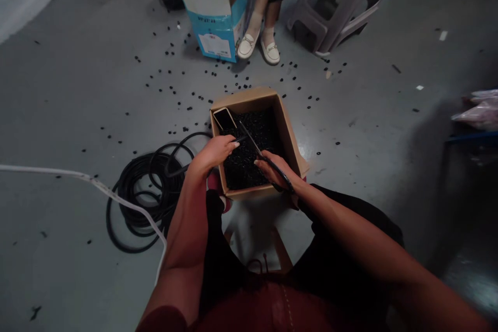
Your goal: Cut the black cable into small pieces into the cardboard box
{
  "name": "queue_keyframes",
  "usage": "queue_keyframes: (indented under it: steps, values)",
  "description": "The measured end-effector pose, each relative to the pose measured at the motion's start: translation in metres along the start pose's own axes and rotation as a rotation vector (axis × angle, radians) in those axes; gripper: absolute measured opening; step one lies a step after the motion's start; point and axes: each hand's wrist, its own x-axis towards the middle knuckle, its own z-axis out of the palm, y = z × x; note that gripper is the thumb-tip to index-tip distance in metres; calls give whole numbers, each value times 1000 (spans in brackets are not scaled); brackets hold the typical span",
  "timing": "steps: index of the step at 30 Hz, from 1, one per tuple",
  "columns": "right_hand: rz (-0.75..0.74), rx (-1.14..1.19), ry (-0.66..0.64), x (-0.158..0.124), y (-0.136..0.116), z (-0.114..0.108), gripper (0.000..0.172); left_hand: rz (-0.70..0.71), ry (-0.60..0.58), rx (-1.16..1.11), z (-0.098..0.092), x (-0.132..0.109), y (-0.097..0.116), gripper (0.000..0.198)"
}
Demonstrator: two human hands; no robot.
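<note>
My left hand (222, 149) is closed around the end of a black rubber hose (241, 139), which pokes out past my fingers over the box. From there the hose runs back to a loose coil (151, 187) on the floor at my left. In my right hand (272, 166) is a pair of scissors (251, 137), its blades pointing at the hose end; whether they touch it I cannot tell. Beneath both hands stands an open cardboard box (291, 137) holding many small black cut pieces (257, 119). A phone (224, 119) leans in its far left corner.
Small black rings (189, 108) lie scattered over the grey floor. Ahead stand a blue and white carton (213, 23) and another person's feet (257, 44) in white shoes. A grey plastic stool (330, 21) is at the upper right. A white cable (116, 194) crosses on the left.
</note>
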Motion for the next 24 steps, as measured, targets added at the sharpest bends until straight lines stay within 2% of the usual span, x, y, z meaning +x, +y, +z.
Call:
queue_keyframes:
  steps: [9, 16, 21, 24]
  values:
    - [-29, -102, -13, -2, 1, 6, 15, -11, -65, 97, 2, 2, -4, 31]
    - [-22, -87, 2, -1, 10, 11, 19, -26, -41, 101, 3, 4, -8, 28]
    - [68, 136, -66, -3, 3, 8, 23, -40, 54, 18, -2, 1, -11, 26]
    - [56, 183, -90, -4, -5, 6, 27, -45, 113, -79, -7, -2, -10, 27]
